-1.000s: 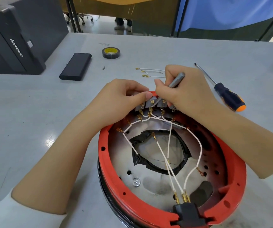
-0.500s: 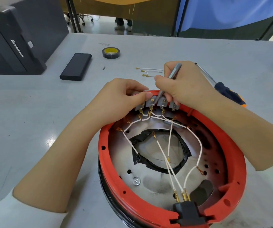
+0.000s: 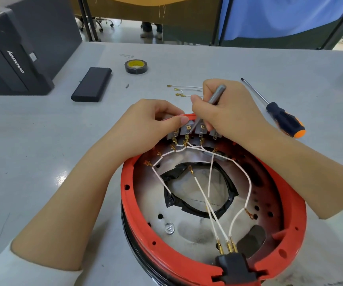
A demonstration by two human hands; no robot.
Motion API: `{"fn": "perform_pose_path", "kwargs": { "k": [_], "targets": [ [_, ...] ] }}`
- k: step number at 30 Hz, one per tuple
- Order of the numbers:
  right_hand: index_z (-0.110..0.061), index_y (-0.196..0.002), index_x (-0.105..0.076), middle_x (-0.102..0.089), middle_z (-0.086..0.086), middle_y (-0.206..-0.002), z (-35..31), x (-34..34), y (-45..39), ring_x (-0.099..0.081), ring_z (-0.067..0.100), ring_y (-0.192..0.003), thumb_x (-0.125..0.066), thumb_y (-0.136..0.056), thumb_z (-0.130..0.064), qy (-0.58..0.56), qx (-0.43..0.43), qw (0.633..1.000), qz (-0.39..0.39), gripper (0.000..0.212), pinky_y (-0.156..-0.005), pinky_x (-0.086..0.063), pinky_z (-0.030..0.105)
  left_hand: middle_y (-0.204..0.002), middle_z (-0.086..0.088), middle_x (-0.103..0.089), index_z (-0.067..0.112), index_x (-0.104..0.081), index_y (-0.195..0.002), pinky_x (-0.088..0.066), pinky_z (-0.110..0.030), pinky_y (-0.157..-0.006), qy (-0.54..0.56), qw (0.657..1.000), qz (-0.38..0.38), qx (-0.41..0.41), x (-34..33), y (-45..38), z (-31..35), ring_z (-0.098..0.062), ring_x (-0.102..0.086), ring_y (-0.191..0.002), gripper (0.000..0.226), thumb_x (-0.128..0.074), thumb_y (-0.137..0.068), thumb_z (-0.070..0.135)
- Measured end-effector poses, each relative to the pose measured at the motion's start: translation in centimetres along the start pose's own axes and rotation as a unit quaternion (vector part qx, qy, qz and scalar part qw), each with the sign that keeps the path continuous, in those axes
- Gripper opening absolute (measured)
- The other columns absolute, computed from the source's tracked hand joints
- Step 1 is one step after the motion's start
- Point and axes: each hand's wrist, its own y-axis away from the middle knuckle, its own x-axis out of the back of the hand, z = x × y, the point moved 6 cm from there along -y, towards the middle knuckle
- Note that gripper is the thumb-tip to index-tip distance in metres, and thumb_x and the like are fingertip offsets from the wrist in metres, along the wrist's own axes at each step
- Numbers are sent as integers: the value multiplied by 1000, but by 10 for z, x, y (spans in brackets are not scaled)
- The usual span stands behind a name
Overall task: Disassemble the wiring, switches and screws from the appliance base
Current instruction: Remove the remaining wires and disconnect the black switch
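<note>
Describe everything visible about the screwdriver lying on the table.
The screwdriver lies flat on the grey table, beyond the right hand and untouched. Its thin bare-metal shaft points away to the far left, ending in a small tip. The handle, nearer and to the right, looks like dark rubbery plastic with orange accents and an orange end cap. Nothing rests on it.

The red-rimmed appliance base (image 3: 214, 203) lies open-side up on the grey table (image 3: 42, 141). At its 12 o'clock edge the left hand (image 3: 146, 129) grips the rim beside a row of grey switches (image 3: 195, 131), while the right hand (image 3: 226, 112) pinches a grey metal tool (image 3: 216, 96) (its tip is down among the switches). White wires (image 3: 205, 195) run from the switches to a black plug block (image 3: 234, 267) at 6 o'clock. At 2 o'clock lies a screwdriver (image 3: 284, 118); loose wires (image 3: 185, 89), a tape roll (image 3: 135, 66) and a black case (image 3: 92, 84) lie towards 11.
</note>
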Motion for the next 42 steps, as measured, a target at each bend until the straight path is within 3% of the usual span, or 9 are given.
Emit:
{"fn": "perform_pose_path", "kwargs": {
  "k": [5,14,21,27,29,32,35,39,42],
  "targets": [
    [-12,-58,-37,-45,-1,-35,9,-3,-10,-40,5,-28,-58,-86,-12,-37,-46,998,-23,35,-37,-32,12,-82,10,-73,33,-71,-94,-50,-25,-76,0,1000,2,0,0,-2,0,-8,-67,-82,15,-65,-85,43],
    [-15,-55,-38,-48,-1,-34,12,-11,-21,-38,12,-25,-53,-85,-14,-18,-73,994,-75,33,-33,-32,15,-81,6,-74,31,-71,-92,-49,-26,-74,12,1000,-5,5,0,-3,1,-13,-68,-81,14,-68,-84,41],
    [-2,-62,-39,-39,11,-47,4,0,-10,-40,8,-28,-56,-86,-13,-24,2,999,26,31,-37,-32,18,-83,6,-73,31,-70,-93,-50,-25,-75,21,1000,-4,2,1,-1,1,-9,-67,-81,13,-66,-85,40],
    [-2,-59,-33,-37,10,-47,-1,2,-8,-36,9,-37,-58,-87,-13,-20,24,999,35,39,-46,-35,29,-86,7,-73,31,-71,-95,-49,-21,-77,20,1000,-6,0,0,0,0,-6,-66,-84,15,-64,-87,41],
    [-3,-59,-35,-36,3,-43,2,3,-9,-39,7,-33,-58,-88,-13,-53,9,998,30,38,-42,-35,23,-89,8,-74,30,-71,-97,-50,-24,-83,24,1000,-13,2,0,-1,0,-5,-67,-87,16,-64,-87,41],
    [-12,-56,-36,-40,-4,-35,9,0,-12,-37,6,-29,-57,-89,-16,-76,-39,996,-7,39,-37,-31,14,-92,14,-73,29,-71,-102,-47,-12,-82,31,999,-19,4,0,-1,-1,4,-65,-89,20,-64,-86,41],
    [-17,-55,-35,-42,-3,-34,14,1,-12,-35,6,-28,-56,-89,-17,-91,-73,993,-5,41,-35,-30,13,-100,16,-70,27,-67,-114,-44,-7,-83,40,999,-22,7,-1,-1,-1,8,-62,-95,29,-65,-87,38],
    [-17,-55,-34,-41,-5,-32,20,9,-5,-36,6,-29,-56,-89,-18,-82,-92,992,25,41,-35,-29,12,-118,14,-64,24,-60,-123,-44,-16,-95,33,999,-28,-5,-3,2,1,1,-60,-105,35,-63,-90,31],
    [-17,-54,-34,-43,-3,-32,26,21,1,-34,8,-28,-57,-89,-18,-74,-123,989,27,42,-35,-30,15,-109,15,-67,24,-62,-122,-44,-7,-86,61,998,-23,2,-10,4,3,5,-62,-99,33,-63,-90,30]
  ]
}}
